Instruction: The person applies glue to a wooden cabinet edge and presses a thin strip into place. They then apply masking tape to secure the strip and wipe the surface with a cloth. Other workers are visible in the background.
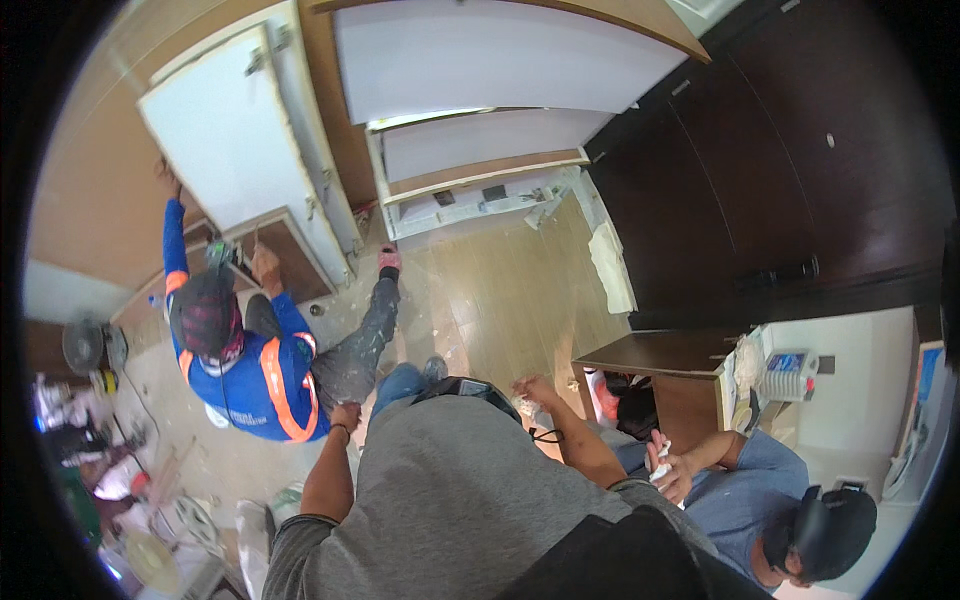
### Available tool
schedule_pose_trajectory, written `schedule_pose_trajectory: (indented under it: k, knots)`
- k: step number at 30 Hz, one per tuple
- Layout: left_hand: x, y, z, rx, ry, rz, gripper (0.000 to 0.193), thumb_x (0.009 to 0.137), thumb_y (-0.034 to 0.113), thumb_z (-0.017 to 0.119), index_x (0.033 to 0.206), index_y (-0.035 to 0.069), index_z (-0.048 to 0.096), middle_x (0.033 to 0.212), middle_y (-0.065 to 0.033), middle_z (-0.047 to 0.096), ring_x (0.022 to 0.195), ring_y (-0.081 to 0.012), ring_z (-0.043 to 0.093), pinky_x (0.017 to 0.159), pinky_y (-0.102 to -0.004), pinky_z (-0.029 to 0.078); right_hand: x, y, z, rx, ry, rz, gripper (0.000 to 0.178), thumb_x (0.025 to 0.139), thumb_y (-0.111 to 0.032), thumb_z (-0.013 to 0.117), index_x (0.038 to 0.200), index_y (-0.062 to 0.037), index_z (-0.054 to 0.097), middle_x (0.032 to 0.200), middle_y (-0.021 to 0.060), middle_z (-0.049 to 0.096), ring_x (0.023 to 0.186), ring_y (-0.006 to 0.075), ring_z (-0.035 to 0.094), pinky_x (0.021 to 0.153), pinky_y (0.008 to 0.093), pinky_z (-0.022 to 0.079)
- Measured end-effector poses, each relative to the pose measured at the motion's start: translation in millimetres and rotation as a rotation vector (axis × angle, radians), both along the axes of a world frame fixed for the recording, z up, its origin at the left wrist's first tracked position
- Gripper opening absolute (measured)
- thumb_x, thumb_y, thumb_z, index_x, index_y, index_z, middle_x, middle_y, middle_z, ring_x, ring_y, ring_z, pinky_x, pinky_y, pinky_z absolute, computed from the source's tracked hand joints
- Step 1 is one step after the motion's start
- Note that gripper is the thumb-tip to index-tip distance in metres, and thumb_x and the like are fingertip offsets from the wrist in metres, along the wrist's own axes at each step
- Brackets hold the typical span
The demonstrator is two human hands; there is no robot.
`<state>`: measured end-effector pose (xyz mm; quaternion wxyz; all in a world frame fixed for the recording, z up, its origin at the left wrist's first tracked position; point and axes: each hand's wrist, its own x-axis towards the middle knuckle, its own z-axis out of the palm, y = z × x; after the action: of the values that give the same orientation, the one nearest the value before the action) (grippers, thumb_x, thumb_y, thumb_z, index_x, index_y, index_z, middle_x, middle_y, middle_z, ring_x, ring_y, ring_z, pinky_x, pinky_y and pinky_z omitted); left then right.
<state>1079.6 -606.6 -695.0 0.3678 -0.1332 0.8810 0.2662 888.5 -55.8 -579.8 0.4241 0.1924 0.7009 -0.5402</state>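
Observation:
Both my arms hang at the sides of my grey shirt (pixel 440 480). My left hand (pixel 345 414) is low beside the blue-shirted co-worker's back; its fingers are too small and shaded to read. On the other side, my right hand (pixel 538 391) hangs in front of me over the floor, fingers loosely apart, with nothing visible in it. A dark cord loop (pixel 547 436) is at that wrist. Nearest to that hand is a brown wooden cabinet (pixel 650 350) with an open side holding dark and red items.
A co-worker in blue and orange (pixel 250 385) crouches at a white door panel (pixel 225 125), one hand near a green tool (pixel 217 252). Another person in grey (pixel 745 500) holds something white (pixel 660 465). Dark wardrobe doors (pixel 760 150) and an unfinished cabinet frame (pixel 480 175) surround the tiled floor (pixel 490 280).

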Motion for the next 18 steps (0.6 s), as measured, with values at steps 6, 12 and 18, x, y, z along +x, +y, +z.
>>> schedule_pose_trajectory:
  k: [6, 12, 18]
  knots:
    - [-103.0, 11.9, 17.1, -0.125, 0.143, -0.673, 0.020, 0.084, 0.032, 0.071, 0.097, 0.016, 0.073, 0.107, -0.0113, 0.076, 0.097, -0.0317, 0.074, 0.079, -0.0466, 0.058, -42.2, 47.0, 21.6, 0.170, 0.118, -0.091, 0.025, 0.092, -0.029, 0.078, 0.087, -0.0050, 0.072, 0.079, 0.0033, 0.070, 0.073, 0.0114, 0.062, 0.066, 0.0297, 0.049]
    - [-274.1, 12.6, -17.9, -0.055, 0.169, -0.493, 0.031, 0.080, 0.026, 0.076, 0.108, 0.015, 0.069, 0.107, -0.0094, 0.073, 0.098, -0.0313, 0.071, 0.079, -0.0475, 0.059, 16.6, 166.2, -59.9, -0.093, 0.200, -0.142, 0.033, 0.100, -0.032, 0.055, 0.110, -0.0035, 0.066, 0.094, 0.0073, 0.067, 0.080, 0.0188, 0.064, 0.068, 0.0358, 0.053]
    - [-463.2, 43.2, 4.8, 0.256, 0.227, -0.041, 0.035, 0.094, 0.041, 0.064, 0.122, 0.019, 0.065, 0.104, -0.0077, 0.073, 0.087, -0.0286, 0.072, 0.070, -0.0440, 0.058, -53.1, 165.4, -29.1, -0.282, 0.010, -0.612, 0.016, 0.098, -0.015, 0.057, 0.108, -0.0072, 0.067, 0.088, 0.0068, 0.069, 0.072, 0.0170, 0.068, 0.056, 0.0312, 0.051]
